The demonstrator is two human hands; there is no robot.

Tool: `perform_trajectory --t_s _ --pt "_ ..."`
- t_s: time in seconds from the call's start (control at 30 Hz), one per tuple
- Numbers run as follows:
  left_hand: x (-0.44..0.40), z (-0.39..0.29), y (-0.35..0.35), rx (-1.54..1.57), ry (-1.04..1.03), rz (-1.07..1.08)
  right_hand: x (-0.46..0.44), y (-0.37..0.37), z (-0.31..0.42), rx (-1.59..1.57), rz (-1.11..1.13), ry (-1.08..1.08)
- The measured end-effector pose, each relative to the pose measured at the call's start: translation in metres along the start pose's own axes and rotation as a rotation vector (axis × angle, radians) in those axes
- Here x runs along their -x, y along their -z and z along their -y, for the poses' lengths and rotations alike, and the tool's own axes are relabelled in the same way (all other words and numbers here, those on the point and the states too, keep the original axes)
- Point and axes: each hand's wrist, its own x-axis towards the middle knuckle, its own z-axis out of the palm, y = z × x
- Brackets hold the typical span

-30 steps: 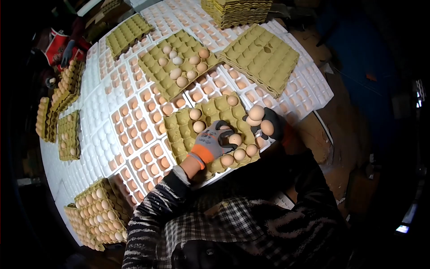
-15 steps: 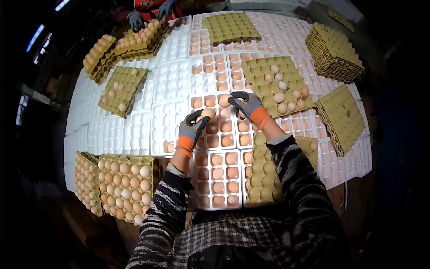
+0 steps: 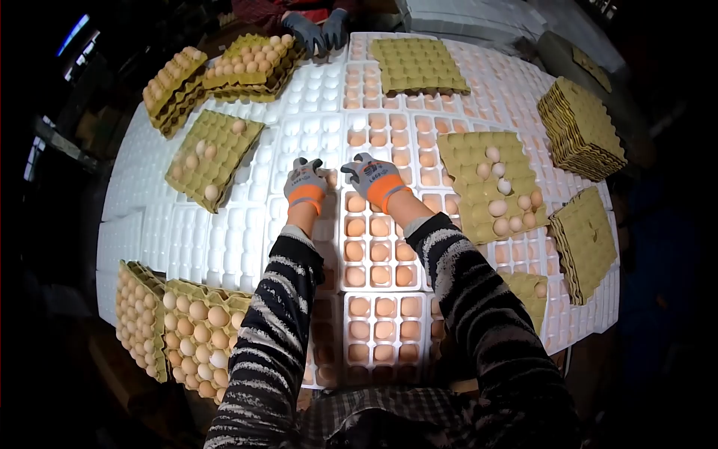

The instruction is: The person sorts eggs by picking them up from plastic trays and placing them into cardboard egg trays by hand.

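My left hand (image 3: pixel 305 184), in a grey glove with an orange cuff, is over the white egg trays. Its thumb and a finger stand apart, and no egg shows between them. A brown egg (image 3: pixel 331 178) is just right of it, partly hidden. My right hand (image 3: pixel 372 179), gloved alike, is beyond the upper edge of a white tray (image 3: pixel 343 262) of brown eggs. Its fingers curl downward, and what they hold, if anything, is hidden. Close to that hand, brown eggs (image 3: pixel 355 203) sit in the tray's cells.
Pulp trays with loose eggs lie right (image 3: pixel 479 213) and left (image 3: pixel 183 168). Full pulp trays (image 3: pixel 200 329) stand at front left. A pulp tray stack (image 3: pixel 580 123) is at right. Across the table, a co-worker's gloved hands (image 3: pixel 318 34) are beside egg-filled trays (image 3: pixel 250 61).
Both my hands have moved away from my body and closer together. The eggs seen at their fingers earlier no longer show there. The near pulp tray has moved right, and the co-worker's hands have left the eggs.
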Motion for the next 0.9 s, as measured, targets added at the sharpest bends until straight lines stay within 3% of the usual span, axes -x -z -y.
perform_trajectory --t_s 0.03,0.1,0.17,0.23,0.3,0.43,0.5,0.57,0.6,0.67,0.7,0.73,0.77,0.8,0.87,0.9 --pt "-0.006 0.0 0.0 0.028 -0.071 -0.042 -0.006 0.001 0.007 0.057 0.158 -0.004" --pt "-0.016 -0.003 -0.005 0.071 -0.153 -0.109 -0.006 0.003 0.01 0.103 0.179 -0.02" --pt "-0.03 -0.006 -0.019 0.042 -0.265 -0.14 -0.008 0.002 0.003 -0.068 -0.114 -0.052" --pt "-0.035 -0.013 -0.023 -0.043 -0.245 -0.011 -0.02 -0.005 -0.009 -0.153 -0.383 -0.127" --pt "-0.025 -0.028 -0.013 0.03 -0.185 -0.022 -0.037 -0.022 -0.03 -0.131 -0.48 -0.147" --pt "-0.046 -0.049 -0.052 0.347 -0.348 -0.258 -0.048 -0.067 -0.067 0.0 -0.404 -0.023" --pt "-0.04 -0.069 -0.048 0.223 -0.38 -0.131 -0.027 -0.057 -0.064 -0.288 -0.489 0.062" --pt "-0.044 -0.066 -0.074 0.023 -0.527 -0.12 0.021 -0.04 -0.061 -0.438 -0.62 0.096" --pt "-0.048 -0.057 -0.094 -0.073 -0.609 -0.168 0.055 -0.027 -0.059 -0.494 -0.58 0.083" --pt "-0.042 -0.052 -0.101 -0.061 -0.67 -0.255 0.135 -0.006 -0.056 -0.542 -0.611 0.071" --pt "-0.04 -0.052 -0.095 -0.059 -0.631 -0.179 0.177 -0.003 -0.053 -0.53 -0.681 0.085" --pt "-0.045 -0.045 -0.103 -0.006 -0.674 -0.23 0.219 -0.019 -0.057 -1.086 -0.627 -0.037" --pt "-0.049 -0.04 -0.11 0.044 -0.704 -0.286 0.253 -0.027 -0.061 -0.997 -0.638 -0.131" --pt "-0.04 -0.049 -0.111 0.205 -0.734 -0.232 0.329 -0.001 -0.074 -0.457 -0.71 -0.301" --pt "-0.01 -0.07 -0.083 0.322 -0.746 -0.26 0.398 0.015 -0.09 -0.735 -0.691 -0.624" --pt "0.009 -0.083 -0.076 0.314 -0.757 -0.254 0.43 0.008 -0.119 -0.502 -0.64 -0.668"
